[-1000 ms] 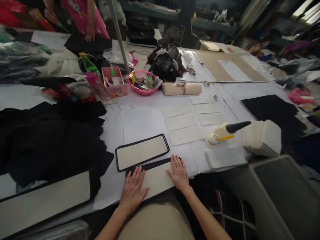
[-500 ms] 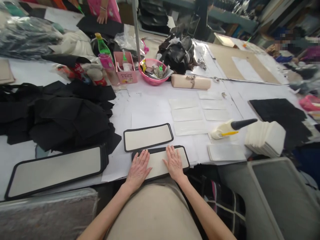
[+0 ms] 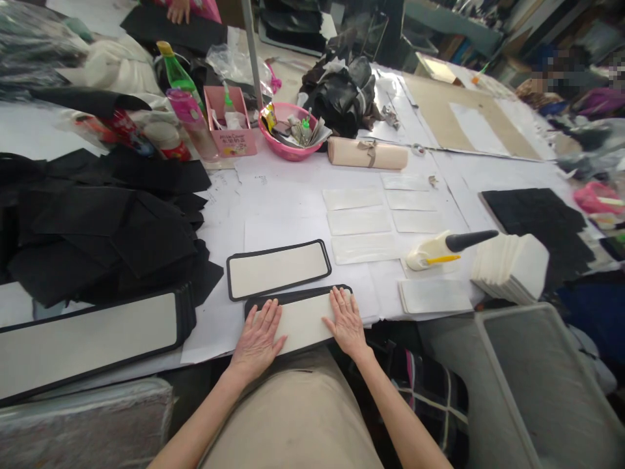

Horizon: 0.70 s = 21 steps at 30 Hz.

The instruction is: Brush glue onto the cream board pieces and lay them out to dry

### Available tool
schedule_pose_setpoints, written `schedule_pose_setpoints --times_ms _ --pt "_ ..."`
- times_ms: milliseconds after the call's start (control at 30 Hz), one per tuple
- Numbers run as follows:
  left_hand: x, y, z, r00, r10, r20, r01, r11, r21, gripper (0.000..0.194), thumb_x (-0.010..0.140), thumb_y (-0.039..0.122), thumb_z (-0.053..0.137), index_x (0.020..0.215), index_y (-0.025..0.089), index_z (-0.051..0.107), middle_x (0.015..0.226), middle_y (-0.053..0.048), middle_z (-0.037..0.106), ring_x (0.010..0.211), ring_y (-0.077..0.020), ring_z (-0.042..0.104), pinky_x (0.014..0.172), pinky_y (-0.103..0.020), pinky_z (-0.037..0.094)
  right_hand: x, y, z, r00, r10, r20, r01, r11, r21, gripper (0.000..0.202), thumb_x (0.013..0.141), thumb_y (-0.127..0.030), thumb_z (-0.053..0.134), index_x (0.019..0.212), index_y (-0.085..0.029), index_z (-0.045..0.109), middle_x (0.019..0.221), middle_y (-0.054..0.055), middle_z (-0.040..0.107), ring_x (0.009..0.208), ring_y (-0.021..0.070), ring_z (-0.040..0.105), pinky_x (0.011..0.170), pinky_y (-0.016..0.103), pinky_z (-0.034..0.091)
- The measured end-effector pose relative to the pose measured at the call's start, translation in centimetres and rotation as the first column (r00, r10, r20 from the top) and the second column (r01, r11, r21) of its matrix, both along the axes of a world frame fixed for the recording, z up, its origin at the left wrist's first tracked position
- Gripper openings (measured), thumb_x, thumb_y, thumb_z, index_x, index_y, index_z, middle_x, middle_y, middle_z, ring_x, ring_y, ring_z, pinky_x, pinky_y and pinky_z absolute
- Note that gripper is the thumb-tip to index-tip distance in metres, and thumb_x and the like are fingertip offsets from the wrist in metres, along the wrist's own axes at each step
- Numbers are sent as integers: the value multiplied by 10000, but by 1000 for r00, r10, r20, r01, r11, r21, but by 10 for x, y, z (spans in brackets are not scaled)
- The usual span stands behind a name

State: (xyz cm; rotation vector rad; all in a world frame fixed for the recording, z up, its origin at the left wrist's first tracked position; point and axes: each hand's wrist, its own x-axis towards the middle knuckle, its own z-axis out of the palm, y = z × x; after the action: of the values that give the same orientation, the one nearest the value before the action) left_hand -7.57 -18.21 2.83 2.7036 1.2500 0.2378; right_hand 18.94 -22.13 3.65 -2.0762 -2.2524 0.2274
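Observation:
In front of my body, at the near edge of the table, lies a cream panel [image 3: 303, 320] on a black backing sheet that shows along its far side. My left hand [image 3: 257, 337] rests flat on the panel's left end, fingers extended. Across its right end lies my right hand [image 3: 347, 323], palm down with fingers stretched out and covering the corner. Just beyond them is another cream panel with a black border [image 3: 279, 270]. A stack of longer black-edged panels [image 3: 92, 344] sits to the left.
Black cut pieces [image 3: 105, 228] are heaped at left. White strips [image 3: 359, 222], a glue bottle [image 3: 422, 253] with a dark brush handle and a white stack [image 3: 510, 266] lie at right. Farther back are a pink basin [image 3: 290, 151] and a rolled beige sheet [image 3: 367, 154]. A co-worker's hand [image 3: 178, 10] shows at top.
My right hand has slid rightward along the panel to its right end, while my left hand stays on the left end. The whole view has shifted, so most things appear farther left.

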Motion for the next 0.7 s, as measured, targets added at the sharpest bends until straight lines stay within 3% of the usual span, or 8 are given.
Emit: schedule_pose_setpoints --times_ms 200,367,467,567,700 --pt "1 0 -3 1000 4 10 -4 1000 -3 678 894 397 428 1479 112 239 1540 -159 244 1428 -282 210 1164 -524 137 9 -2 -6 999 -36 1 36 999 12 716 942 -472 420 1517 -153 140 1561 89 210 1451 252 115 1173 480 140" --pt "-1 1 8 998 20 62 -21 1000 3 682 899 413 453 1478 125 236 1528 -156 295 1421 -275 236 1159 -499 188 15 -3 -1 996 -21 -89 28 997 79 625 965 -410 386 1510 -182 183 1539 81 284 1437 236 186 1162 469 189" --pt "-15 -9 18 964 218 155 -217 976 -22 646 902 392 470 1458 126 278 1477 -172 379 1394 -291 290 1130 -501 267 25 -13 1 962 -188 -198 222 961 166 583 971 -424 366 1482 -161 268 1486 121 378 1402 243 280 1132 472 265" --pt "-31 -25 22 863 459 212 -445 889 -112 523 913 374 447 1379 143 404 1292 -171 534 1240 -304 470 1000 -488 430 32 -28 -2 890 -349 -295 403 904 145 573 961 -472 355 1408 -117 401 1383 176 491 1311 279 418 1059 475 376" --pt "-41 -43 19 823 532 201 -488 842 -231 395 925 371 411 1253 185 529 1043 -111 618 986 -263 585 831 -421 523 33 -39 -8 860 -388 -332 435 897 79 578 944 -507 365 1341 -104 484 1324 193 538 1242 310 483 1022 496 407"
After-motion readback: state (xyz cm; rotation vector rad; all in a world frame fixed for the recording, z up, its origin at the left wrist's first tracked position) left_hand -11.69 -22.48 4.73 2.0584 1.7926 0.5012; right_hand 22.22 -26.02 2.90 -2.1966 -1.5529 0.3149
